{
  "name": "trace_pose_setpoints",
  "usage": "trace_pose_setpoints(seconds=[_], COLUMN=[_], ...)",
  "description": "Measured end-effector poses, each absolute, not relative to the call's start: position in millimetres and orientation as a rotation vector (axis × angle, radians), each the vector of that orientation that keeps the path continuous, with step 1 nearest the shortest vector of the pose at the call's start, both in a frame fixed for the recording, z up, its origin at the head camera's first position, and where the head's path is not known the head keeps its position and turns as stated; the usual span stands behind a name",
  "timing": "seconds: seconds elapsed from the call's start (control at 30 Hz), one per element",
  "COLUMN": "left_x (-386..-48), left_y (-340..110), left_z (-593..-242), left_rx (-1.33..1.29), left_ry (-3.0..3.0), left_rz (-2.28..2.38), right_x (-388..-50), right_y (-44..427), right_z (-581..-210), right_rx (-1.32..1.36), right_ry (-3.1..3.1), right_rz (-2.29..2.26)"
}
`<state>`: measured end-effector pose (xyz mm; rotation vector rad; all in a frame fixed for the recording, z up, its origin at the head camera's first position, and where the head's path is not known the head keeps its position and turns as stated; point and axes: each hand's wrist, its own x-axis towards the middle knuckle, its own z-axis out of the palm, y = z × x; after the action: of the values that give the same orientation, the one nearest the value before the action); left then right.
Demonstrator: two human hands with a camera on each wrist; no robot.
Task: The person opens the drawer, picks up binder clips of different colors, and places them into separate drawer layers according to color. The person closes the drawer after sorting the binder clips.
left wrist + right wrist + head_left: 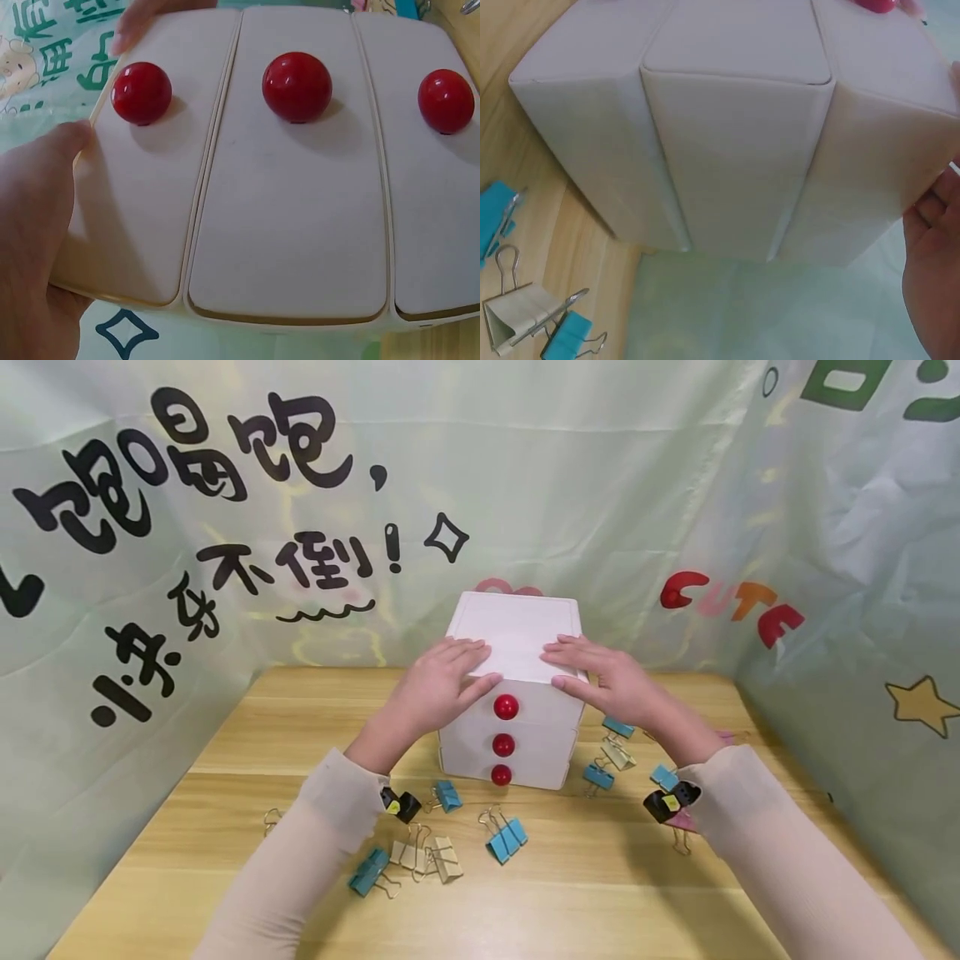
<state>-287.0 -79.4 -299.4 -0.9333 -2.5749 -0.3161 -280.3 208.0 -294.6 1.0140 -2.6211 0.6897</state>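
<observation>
A small white drawer box (521, 618) with three stacked drawers stands on the table, each drawer front bearing a round red knob (506, 707). My left hand (442, 681) rests on the left part of its top, thumb along the upper front edge. On the right part of the top lies my right hand (607, 681), its fingers pointing inward. All three drawers look closed in the left wrist view, where the middle drawer front (289, 202) faces the camera. The side of the box (735, 150) fills much of the right wrist view.
Blue binder clips (507, 840) and cream binder clips (446, 860) lie scattered in front of the box. Several more, including a blue one (598, 777) and a pink one (682, 821), lie to its right. A printed cloth (570, 485) hangs behind the wooden table (555, 902).
</observation>
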Motion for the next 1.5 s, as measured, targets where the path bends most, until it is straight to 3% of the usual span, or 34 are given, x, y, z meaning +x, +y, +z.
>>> trace_pose_setpoints(seconds=[0.83,1.5], left_x=[-291.1,-291.6], left_y=[-63.1,-78.9], left_z=[-303.1,-290.2], left_rx=[-0.792,-0.957], left_ry=[-2.526,-2.587], left_rz=[-0.261,-0.508], right_x=[-317.3,-315.2], right_y=[202.3,200.8], right_z=[-284.1,-284.1], right_rx=[1.058,1.018], right_ry=[-2.763,-2.827], right_rz=[0.555,0.582])
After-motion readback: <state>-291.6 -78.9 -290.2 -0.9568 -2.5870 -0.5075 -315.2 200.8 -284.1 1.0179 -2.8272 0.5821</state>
